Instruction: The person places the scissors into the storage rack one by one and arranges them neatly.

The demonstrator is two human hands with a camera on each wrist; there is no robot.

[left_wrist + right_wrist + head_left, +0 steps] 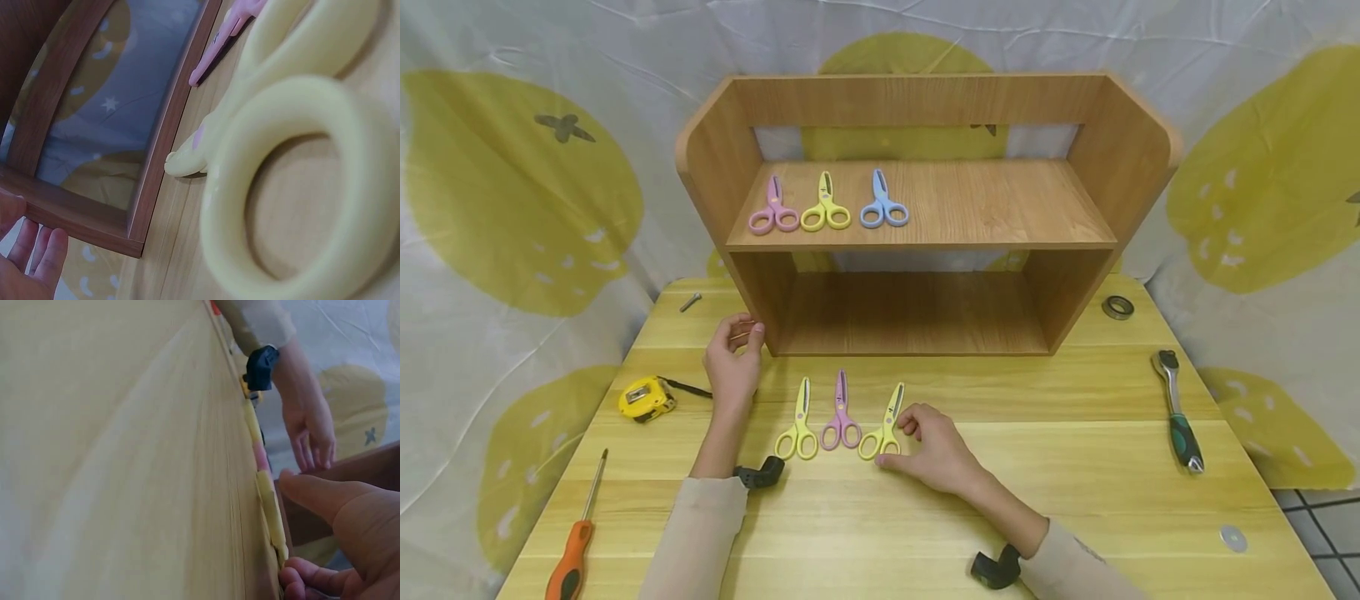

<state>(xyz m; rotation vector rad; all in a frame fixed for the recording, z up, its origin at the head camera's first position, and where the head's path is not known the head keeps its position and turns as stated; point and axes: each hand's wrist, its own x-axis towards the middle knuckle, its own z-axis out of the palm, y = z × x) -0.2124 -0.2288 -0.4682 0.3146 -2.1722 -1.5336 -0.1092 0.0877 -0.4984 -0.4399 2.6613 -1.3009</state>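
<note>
My left hand (735,358) is at the left side panel (81,219) of the wooden shelf, thumb and fingertips against its outer edge. On the table, my right hand (936,450) holds the rightmost yellow scissors (891,417) between the thumb at a handle loop and bent fingers on the right side. Left of these lie pink scissors (841,408) and another yellow pair (802,421), blades toward the shelf. The upper board (1000,200) carries pink scissors (775,200), yellow scissors (826,196) and blue scissors (882,196).
A yellow tape measure (646,398), an orange screwdriver (574,550) and a bolt (690,302) lie at the left. Along the right are a ring bearing (1117,307), a ratchet wrench (1180,417) and a washer (1232,538). A lemon-print cloth (520,192) hangs behind.
</note>
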